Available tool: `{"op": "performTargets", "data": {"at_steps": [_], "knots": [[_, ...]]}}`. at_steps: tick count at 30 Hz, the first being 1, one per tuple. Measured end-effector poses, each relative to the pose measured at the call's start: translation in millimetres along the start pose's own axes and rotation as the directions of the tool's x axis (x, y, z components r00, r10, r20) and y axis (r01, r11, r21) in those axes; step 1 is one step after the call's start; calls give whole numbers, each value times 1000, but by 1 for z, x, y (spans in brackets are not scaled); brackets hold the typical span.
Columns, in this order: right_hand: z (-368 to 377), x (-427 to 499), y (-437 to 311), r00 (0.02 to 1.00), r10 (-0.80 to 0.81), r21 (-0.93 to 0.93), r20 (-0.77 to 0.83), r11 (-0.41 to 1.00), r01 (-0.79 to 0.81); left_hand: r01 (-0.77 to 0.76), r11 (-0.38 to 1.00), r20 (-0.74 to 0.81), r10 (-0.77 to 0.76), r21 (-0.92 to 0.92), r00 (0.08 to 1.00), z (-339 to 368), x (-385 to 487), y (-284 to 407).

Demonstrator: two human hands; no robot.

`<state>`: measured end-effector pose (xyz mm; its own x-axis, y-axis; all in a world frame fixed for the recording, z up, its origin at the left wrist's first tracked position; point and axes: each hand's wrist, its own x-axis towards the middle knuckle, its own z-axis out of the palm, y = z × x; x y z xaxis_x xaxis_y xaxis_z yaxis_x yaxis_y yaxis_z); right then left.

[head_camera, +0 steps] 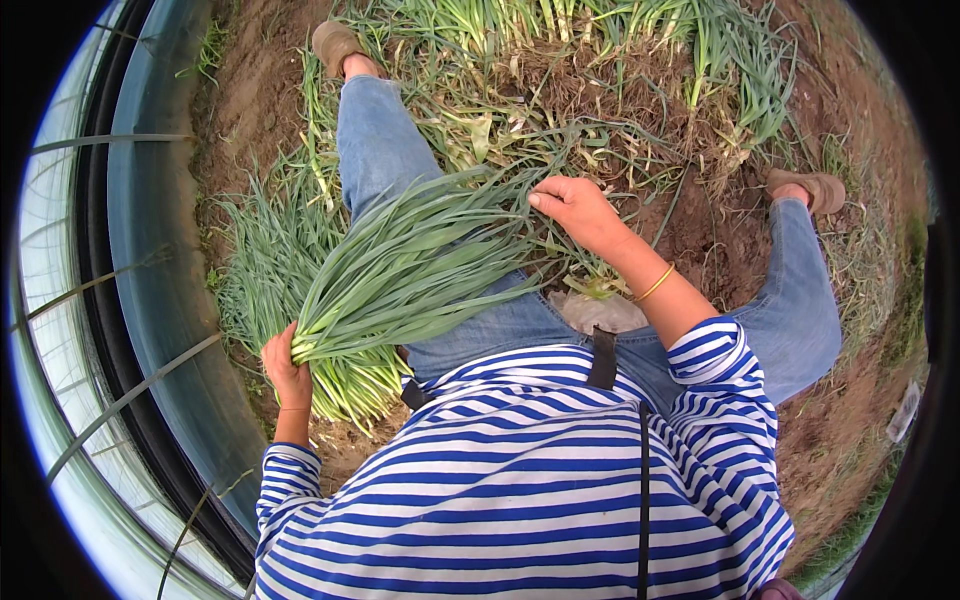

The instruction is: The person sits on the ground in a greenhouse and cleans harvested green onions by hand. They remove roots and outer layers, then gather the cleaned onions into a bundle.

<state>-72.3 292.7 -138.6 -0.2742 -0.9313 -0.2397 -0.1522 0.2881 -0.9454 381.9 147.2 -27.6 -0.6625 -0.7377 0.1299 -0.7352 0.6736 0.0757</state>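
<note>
My left hand (287,366) is closed around the pale lower end of a bunch of green onions (420,262). The long green leaves fan out to the right across my thigh. My right hand (576,208) is just beyond the leaf tips, thumb against the curled forefinger; whether a thin leaf is pinched there I cannot tell. Below and behind the held bunch, a pile of green onions (270,255) lies on the soil at the left, its pale ends towards me. The roots of the held bunch are hidden by my left hand.
Rooted green onions (600,22) stand or lean in a row at the far side, brown roots showing. Stripped leaves (480,135) litter the soil between my feet. A crumpled plastic bag (600,311) lies between my thighs. A greenhouse film wall with rods (161,300) curves along the left.
</note>
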Motion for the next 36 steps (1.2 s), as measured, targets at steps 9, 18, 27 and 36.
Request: {"op": "performTargets", "data": {"at_steps": [9,18,27,36], "knots": [[54,12,-6,996,-78,144,44,987,71,-48,998,40,47,39,998,-6,6,2],[11,12,22,992,123,383,32,915,-126,-88,995,53,86,54,995,-6,4,-8],[51,23,-4,954,-268,-314,-135,925,215,-87,995,61,85,39,995,-3,-1,-9],[-9,0,45,942,246,26,-229,969,-246,-97,995,73,95,26,993,-1,-3,-6]]}}
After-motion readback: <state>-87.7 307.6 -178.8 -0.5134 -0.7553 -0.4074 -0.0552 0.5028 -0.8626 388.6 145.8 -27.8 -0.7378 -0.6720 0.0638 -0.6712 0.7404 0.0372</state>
